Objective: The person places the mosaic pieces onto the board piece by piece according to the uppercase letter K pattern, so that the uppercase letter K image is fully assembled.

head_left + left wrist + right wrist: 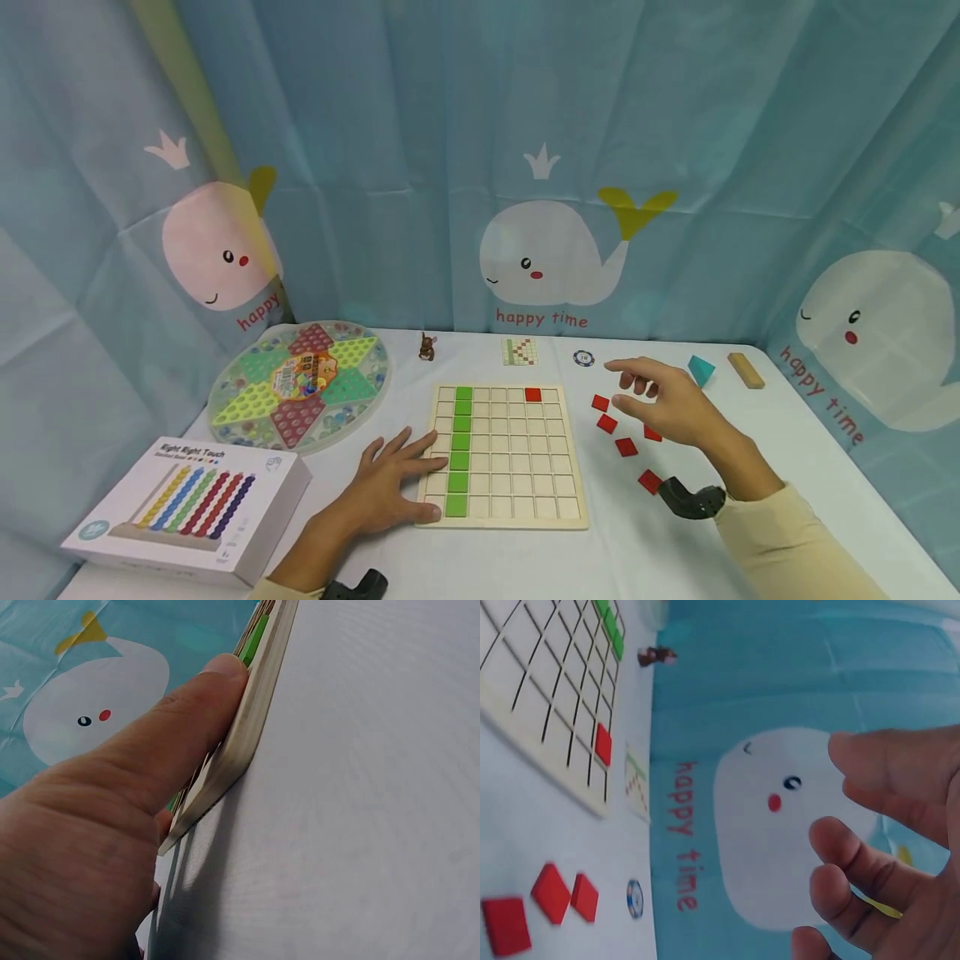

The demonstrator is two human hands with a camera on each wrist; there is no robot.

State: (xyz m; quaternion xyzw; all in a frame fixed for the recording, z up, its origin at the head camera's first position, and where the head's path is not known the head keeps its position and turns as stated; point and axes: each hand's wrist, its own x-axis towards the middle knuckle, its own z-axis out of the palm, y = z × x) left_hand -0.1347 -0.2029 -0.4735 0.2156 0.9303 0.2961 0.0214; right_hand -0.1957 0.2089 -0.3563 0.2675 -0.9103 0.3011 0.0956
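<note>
A wooden grid board (pixel 517 479) lies on the white table. Green square tiles (pixel 457 461) fill one of its columns near the left side, and one red tile (pixel 533 395) sits in the top row towards the right. My left hand (pixel 386 483) rests on the board's left edge with fingers spread; in the left wrist view its thumb (pixel 191 705) presses down at the corner. Several loose red tiles (pixel 627 447) are scattered right of the board. Over them hovers my right hand (pixel 663 400), fingers loosely bent, thumb apart, holding nothing.
Behind the board stand a small brown figurine (pixel 427 347), a pattern card (pixel 520 352) and a poker chip (pixel 583 358). A teal block (pixel 701 370) and a wooden block (pixel 746 371) lie far right. At left are a round Chinese checkers board (pixel 352 417) and a white game box (pixel 262 533).
</note>
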